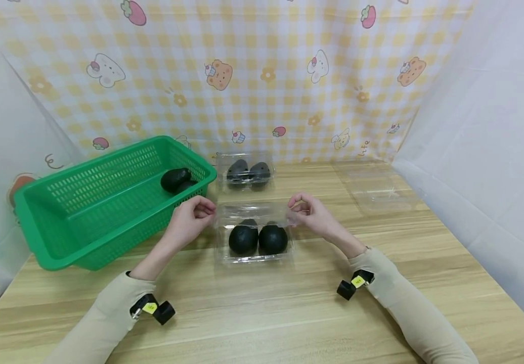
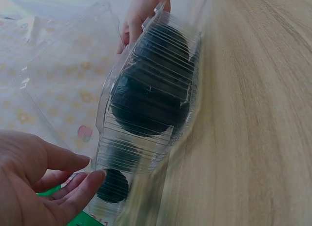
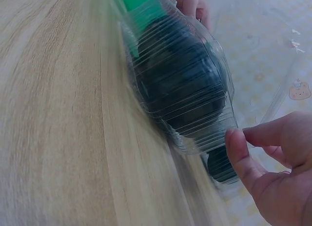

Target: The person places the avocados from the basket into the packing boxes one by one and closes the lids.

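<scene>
Two dark avocados (image 1: 244,239) sit side by side in a clear plastic clamshell box (image 1: 255,260) on the table, its clear lid (image 1: 253,208) tilted up at the back. My left hand (image 1: 191,218) pinches the box at its back left corner, thumb and index fingertips right at the rim. At the back right corner, my right hand (image 1: 313,216) pinches the plastic edge between thumb and index finger. In the right wrist view, the box's ribbed side wall (image 3: 180,99) shows one avocado through it.
A green plastic basket (image 1: 107,247) stands at the left with avocados (image 1: 175,179) in its right end. Behind the box, another clear box (image 1: 268,157) holds two avocados. Clear empty packaging (image 1: 376,187) lies at the back right. A patterned curtain (image 1: 262,101) hangs behind the table.
</scene>
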A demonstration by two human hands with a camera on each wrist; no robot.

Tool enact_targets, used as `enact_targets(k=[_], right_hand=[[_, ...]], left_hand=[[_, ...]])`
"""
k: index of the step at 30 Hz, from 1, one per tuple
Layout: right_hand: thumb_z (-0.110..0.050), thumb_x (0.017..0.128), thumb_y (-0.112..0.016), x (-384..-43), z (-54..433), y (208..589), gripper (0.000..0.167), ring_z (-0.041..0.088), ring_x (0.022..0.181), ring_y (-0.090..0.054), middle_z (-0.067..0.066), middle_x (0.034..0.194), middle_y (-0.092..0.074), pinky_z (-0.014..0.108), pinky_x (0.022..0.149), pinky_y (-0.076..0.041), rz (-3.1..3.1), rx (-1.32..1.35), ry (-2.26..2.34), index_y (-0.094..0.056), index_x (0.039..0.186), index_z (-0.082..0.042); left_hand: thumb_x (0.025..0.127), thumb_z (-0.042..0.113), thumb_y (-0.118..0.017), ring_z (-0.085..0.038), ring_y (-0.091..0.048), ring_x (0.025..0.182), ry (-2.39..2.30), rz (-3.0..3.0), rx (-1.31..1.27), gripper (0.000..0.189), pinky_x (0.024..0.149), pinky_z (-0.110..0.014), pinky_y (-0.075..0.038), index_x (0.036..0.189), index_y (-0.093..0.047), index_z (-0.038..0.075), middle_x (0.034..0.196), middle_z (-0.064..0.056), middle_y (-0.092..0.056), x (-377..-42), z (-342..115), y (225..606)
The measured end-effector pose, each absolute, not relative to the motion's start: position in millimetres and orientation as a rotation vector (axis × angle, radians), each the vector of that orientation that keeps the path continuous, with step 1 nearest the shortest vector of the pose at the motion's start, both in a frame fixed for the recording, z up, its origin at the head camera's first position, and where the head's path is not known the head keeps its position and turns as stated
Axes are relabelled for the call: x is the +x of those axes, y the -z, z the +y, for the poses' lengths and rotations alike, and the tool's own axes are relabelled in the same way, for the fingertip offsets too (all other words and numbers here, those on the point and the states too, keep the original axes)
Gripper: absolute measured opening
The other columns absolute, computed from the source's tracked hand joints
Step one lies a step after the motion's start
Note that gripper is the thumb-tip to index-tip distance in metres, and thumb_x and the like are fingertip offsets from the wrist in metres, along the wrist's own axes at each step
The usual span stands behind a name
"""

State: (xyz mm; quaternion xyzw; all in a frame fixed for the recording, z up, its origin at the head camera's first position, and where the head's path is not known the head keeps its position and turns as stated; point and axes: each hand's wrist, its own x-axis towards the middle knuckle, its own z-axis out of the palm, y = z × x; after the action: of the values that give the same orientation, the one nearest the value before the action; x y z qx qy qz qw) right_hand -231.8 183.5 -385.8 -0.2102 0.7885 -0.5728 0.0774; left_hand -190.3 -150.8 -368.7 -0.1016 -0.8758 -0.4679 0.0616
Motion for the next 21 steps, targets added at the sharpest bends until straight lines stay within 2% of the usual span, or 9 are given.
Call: enact_targets(k=[4, 7, 11, 14, 21], right_hand=[[0.004, 0.095, -0.06, -231.6, 183.5, 384.9, 0.02, 0.024, 0.101, -0.063, 0.02, 0.111, -0.064, 0.027, 0.082, -0.052, 2.424, -0.632, 1.668, -0.056, 0.114, 0.004], [0.001, 0.096, -0.058, -231.7, 183.5, 384.5, 0.019, 0.021, 0.097, -0.062, 0.019, 0.11, -0.064, 0.025, 0.081, -0.05, 2.429, -0.614, 1.675, -0.058, 0.115, 0.005], [-0.002, 0.1, -0.051, -232.3, 183.5, 385.1, 0.02, 0.015, 0.091, -0.062, 0.017, 0.108, -0.062, 0.024, 0.079, -0.052, 2.299, -0.585, 1.796, -0.054, 0.115, 0.01], [-0.005, 0.102, -0.047, -232.8, 183.3, 385.6, 0.023, 0.013, 0.092, -0.062, 0.018, 0.108, -0.06, 0.023, 0.081, -0.053, 2.185, -0.576, 1.88, -0.052, 0.115, 0.014], [-0.005, 0.099, -0.056, -231.3, 184.7, 382.2, 0.025, 0.014, 0.089, -0.063, 0.022, 0.108, -0.062, 0.029, 0.082, -0.055, 2.256, -0.603, 1.768, -0.053, 0.117, 0.012]], left_hand=[[0.093, -0.003, -0.067, -0.03, -0.067, 0.092, 1.427, -2.639, -0.309, 0.017, 0.084, -0.04, -0.055, 0.109, -0.065, -0.006, 0.103, -0.019, -0.068, -190.2, -150.9, 369.2], [0.095, 0.0, -0.066, -0.028, -0.066, 0.093, 1.432, -2.642, -0.311, 0.018, 0.084, -0.035, -0.054, 0.111, -0.066, -0.005, 0.105, -0.018, -0.068, -190.5, -150.8, 369.7], [0.097, 0.001, -0.057, -0.025, -0.066, 0.09, 1.463, -2.655, -0.294, 0.019, 0.075, -0.028, -0.052, 0.113, -0.067, -0.003, 0.104, -0.017, -0.07, -191.0, -150.4, 369.0], [0.1, 0.004, -0.052, -0.023, -0.066, 0.087, 1.47, -2.672, -0.278, 0.022, 0.071, -0.028, -0.05, 0.114, -0.068, -0.002, 0.103, -0.016, -0.07, -191.2, -150.4, 367.9], [0.101, 0.012, -0.059, -0.023, -0.064, 0.09, 1.474, -2.732, -0.332, 0.022, 0.076, -0.033, -0.05, 0.117, -0.064, -0.003, 0.103, -0.015, -0.068, -190.3, -153.9, 363.6]])
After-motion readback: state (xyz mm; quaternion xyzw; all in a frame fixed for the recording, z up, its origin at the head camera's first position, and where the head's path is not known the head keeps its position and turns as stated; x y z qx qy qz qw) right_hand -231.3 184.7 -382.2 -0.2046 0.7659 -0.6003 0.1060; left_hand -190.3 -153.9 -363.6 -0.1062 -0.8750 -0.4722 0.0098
